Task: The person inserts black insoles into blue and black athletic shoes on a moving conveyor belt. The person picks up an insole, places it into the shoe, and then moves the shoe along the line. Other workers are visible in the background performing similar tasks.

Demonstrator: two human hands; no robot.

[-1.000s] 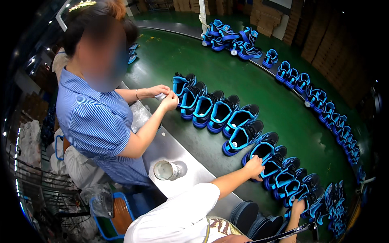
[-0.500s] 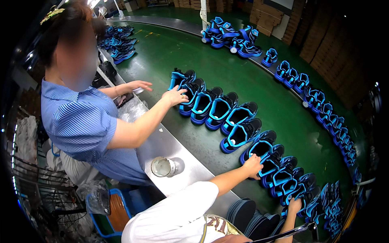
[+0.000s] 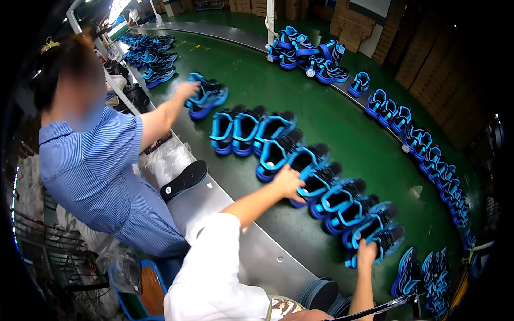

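Nearest: black insoles (image 3: 319, 293) stacked low at the near edge, beside the bare metal edge (image 3: 250, 243) of the bench. Sleeves best kept clear of both.

Right hand (image 3: 367, 254): at the heel of the end shoe (image 3: 389, 239), touching it. Grip reads narrow, but whether fingers are closed round the collar or only braced outside, cannot tell. A flat, steady push low on the heel would likely serve better than pinching the soft collar.

Row of shoes (image 3: 342, 193): black and blue, upright on the green bench (image 3: 369, 160), heels this way, toes away, standing close between the two hands. My judgement: pressure from both ends should stay even and level; squeeze too hard and a middle shoe could pop out or tip.

Left hand (image 3: 289, 182): smeared by motion, over the heels of two neighbouring shoes. Its grip cannot be told. Suggest fingers low, near the soles, and both hands at one pace.

Farther: loose insole (image 3: 184, 180) on the metal edge; more upright shoes (image 3: 246, 131) just past the left hand, so bumping is a risk there. Then a co-worker's hand (image 3: 187, 90) at a separate shoe (image 3: 208, 99); worth watching that reach.

Farthest: another line of shoes (image 3: 388, 104) along the opposite edge, well apart.
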